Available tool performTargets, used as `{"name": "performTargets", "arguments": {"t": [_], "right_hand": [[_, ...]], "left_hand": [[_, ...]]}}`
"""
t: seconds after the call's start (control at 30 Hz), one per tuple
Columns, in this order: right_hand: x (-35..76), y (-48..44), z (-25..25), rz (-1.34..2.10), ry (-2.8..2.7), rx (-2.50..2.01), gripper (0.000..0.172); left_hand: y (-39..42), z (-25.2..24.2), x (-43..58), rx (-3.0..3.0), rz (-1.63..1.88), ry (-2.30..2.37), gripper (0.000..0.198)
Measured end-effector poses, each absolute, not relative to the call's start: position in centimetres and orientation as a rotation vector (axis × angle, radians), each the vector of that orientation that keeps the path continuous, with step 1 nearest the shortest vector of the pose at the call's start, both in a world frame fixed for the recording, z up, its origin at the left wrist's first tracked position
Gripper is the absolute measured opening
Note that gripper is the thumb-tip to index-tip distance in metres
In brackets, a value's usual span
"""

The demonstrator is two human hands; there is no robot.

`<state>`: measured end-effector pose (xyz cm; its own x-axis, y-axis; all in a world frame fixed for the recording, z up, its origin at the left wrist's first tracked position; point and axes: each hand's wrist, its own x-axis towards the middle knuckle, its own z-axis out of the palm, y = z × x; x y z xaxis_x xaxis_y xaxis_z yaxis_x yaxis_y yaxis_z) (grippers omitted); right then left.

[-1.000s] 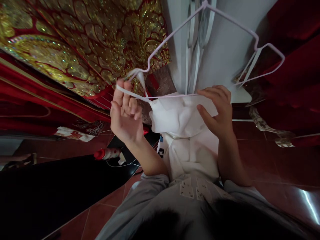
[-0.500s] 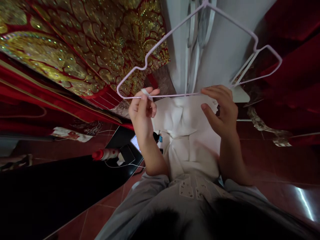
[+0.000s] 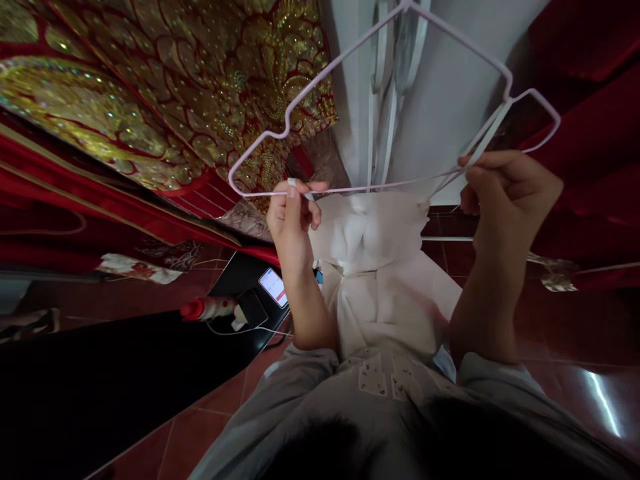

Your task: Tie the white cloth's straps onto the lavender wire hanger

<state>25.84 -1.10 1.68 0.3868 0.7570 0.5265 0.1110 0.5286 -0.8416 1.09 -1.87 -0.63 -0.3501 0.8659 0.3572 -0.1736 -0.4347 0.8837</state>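
Note:
A pale pink hanger (image 3: 345, 63) spans the upper middle. My left hand (image 3: 295, 217) is closed round the left end of its lower bar, and a bit of white strap shows between the fingers. With thumb and fingertips my right hand (image 3: 505, 193) pinches a white strap (image 3: 485, 139) that loops over the hanger's right side. That strap runs down towards the upper right corner of a cream-white garment (image 3: 365, 230), which hangs below the bar in front of my body. The hanger's hook is out of view at the top.
Gold sequined red cloth (image 3: 215, 87) hangs at the left, dark red fabric (image 3: 590, 133) at the right. A black bench (image 3: 130, 373) on the lower left bears a lit phone (image 3: 273, 287), a red-capped bottle (image 3: 207, 309) and a corded charger (image 3: 250, 310). Tiled floor (image 3: 545, 333) lies below.
My right hand has moved right, from open beside the lower bar to pinching the white strap. My left hand stays on the bar, slightly shifted right. The phone shows more fully.

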Motion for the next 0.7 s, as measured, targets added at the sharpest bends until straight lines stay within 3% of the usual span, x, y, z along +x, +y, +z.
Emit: {"name": "performTargets", "arguments": {"t": [0.3,0.37,0.5,0.57,0.63,0.7], "right_hand": [[29.4,4.0,2.2,0.025,-1.245,-0.837,0.051],[31.6,4.9,1.1,-0.03,-1.121,-0.814,0.048],[33.3,5.0,-1.4,-0.301,-0.842,-0.605,0.02],[32.3,4.0,-2.1,-0.366,-0.862,-0.536,0.016],[30.5,2.4,-2.2,-0.238,-1.022,-0.618,0.012],[28.3,0.7,-1.9,0.038,-1.212,-0.808,0.023]], "left_hand": [[-2.0,-0.8,-0.1,1.211,1.823,1.107,0.041],[-2.1,-0.7,0.1,1.198,1.834,1.071,0.042],[-2.0,-0.6,0.6,1.133,1.856,0.938,0.041],[-1.9,-0.5,0.9,1.103,1.84,0.868,0.04],[-1.9,-0.6,1.1,1.09,1.822,0.84,0.039],[-2.0,-0.6,1.3,1.096,1.811,0.874,0.039]]}}
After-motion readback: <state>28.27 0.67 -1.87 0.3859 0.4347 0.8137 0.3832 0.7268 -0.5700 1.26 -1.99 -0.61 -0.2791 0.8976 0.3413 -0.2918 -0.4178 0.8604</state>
